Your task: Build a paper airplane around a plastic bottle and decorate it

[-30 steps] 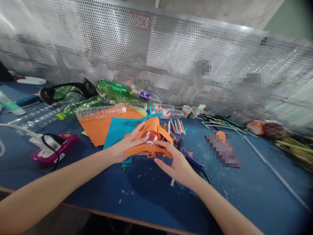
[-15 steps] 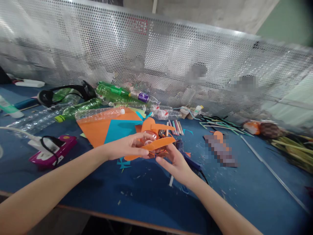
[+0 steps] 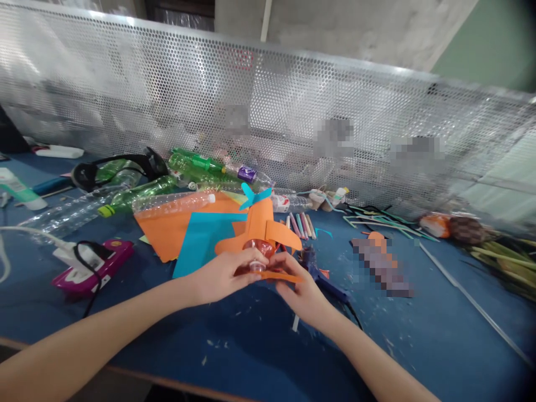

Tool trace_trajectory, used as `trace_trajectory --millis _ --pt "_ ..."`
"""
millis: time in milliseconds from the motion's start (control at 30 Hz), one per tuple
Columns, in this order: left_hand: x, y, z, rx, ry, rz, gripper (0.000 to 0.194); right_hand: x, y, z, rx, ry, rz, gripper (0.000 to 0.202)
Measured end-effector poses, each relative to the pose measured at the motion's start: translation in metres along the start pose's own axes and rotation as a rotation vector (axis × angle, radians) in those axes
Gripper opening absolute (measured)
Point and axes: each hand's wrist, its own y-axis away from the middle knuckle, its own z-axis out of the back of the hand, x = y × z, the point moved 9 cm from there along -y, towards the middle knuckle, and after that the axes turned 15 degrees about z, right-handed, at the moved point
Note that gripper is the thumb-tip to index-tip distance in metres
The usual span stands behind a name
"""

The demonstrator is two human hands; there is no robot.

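A toy plane (image 3: pixel 259 218) made from a plastic bottle wrapped in orange paper is between my hands, its blue tail pointing away from me. Orange wings stick out on both sides, and its clear bottle neck faces me. The fingers of my left hand (image 3: pixel 228 273) are closed round the neck. On the other side, my right hand (image 3: pixel 301 290) has its fingers curled at the plane's nose, with its thumb beneath an orange paper strip (image 3: pixel 285 276). This strip lies across the nose, nearly edge-on. Whether it is fixed to the neck is hidden by my fingers.
Blue paper (image 3: pixel 201 240) and orange paper (image 3: pixel 154 234) lie behind my left hand. A glue gun (image 3: pixel 330 285) is right of my hands, near several coloured sticks (image 3: pixel 301 225). Plastic bottles (image 3: pixel 146 190) and a magenta power strip (image 3: pixel 94 271) occupy the left. Perforated metal (image 3: pixel 285 95) borders the back.
The plane has tilted up, showing its body, wings and blue tail more fully. The orange strip has come down from a slant across the nose to nearly level. Both hands moved slightly nearer me.
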Motion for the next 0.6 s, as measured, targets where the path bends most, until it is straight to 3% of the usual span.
trace_trajectory --millis 167,233,467,600 --pt "0.0 -0.002 -0.007 -0.027 -0.093 -0.073 0.023 -0.023 0.001 0.007 -0.106 -0.137 -0.123 0.013" --pt "0.001 -0.003 -0.013 -0.006 -0.087 -0.079 0.026 -0.03 0.001 0.01 -0.153 -0.13 -0.157 0.02" --pt "0.021 -0.011 -0.018 0.012 0.174 0.16 0.037 -0.045 0.008 0.009 -0.195 -0.142 -0.295 0.043" --pt "0.006 -0.008 -0.017 -0.021 -0.073 -0.002 0.037 -0.053 0.018 0.003 -0.28 -0.339 -0.411 0.05"
